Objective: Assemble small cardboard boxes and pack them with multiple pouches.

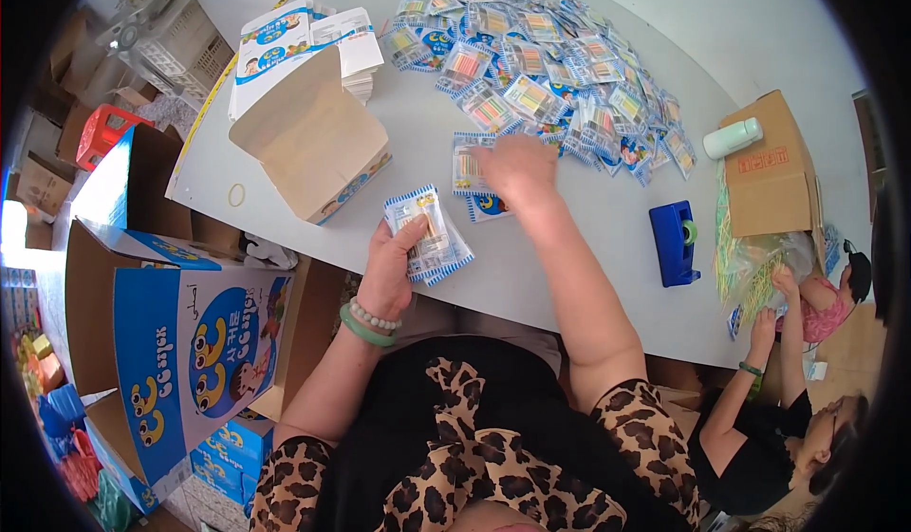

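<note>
Left hand [387, 268] — sachets [435, 252] of coloured sticks [436, 225], near open carton [349, 145]

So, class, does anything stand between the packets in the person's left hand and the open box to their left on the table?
No separate thing visibly does: only tabletop shows between the packets in the left hand and the open box. The box's own printed side faces them.
</note>
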Demonstrator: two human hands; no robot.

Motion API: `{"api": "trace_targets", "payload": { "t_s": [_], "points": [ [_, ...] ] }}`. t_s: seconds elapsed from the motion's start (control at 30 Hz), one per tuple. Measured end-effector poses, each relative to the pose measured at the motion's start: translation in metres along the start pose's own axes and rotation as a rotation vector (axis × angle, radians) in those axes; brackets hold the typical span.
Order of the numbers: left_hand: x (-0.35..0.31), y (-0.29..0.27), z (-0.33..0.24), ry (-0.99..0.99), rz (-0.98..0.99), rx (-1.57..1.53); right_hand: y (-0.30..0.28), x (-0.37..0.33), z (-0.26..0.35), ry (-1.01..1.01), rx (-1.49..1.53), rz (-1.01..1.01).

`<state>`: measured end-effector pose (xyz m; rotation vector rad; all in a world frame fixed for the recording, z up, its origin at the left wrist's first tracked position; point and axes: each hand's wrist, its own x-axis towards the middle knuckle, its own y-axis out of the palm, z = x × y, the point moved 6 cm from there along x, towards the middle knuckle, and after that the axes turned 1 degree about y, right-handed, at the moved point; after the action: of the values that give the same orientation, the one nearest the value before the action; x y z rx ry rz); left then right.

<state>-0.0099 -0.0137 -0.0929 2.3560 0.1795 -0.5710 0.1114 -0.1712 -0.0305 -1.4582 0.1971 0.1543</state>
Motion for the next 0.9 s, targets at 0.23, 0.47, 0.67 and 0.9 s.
{"api": "trace_targets", "payload": {
  "t_s": [0.23,0.47,0.67,0.9],
  "points": [
    [0.003,0.003,0.0,0.0,0.013,0.005,0.019,0.025,0.007,-0.092,0.423,-0.269],
    [0.0,0.003,-0.001,-0.009,0.011,-0.014,0.012,0.002,-0.023,-0.444,0.099,0.177],
    [-0.001,0.005,0.0,0.0,0.003,0.035,0.008,-0.038,-0.044,-0.215,0.112,-0.284],
    [0.0,0.004,0.001,0.011,0.003,0.043,0.011,-0.052,-0.057,-0.091,0.173,-0.122]
  ]
}}
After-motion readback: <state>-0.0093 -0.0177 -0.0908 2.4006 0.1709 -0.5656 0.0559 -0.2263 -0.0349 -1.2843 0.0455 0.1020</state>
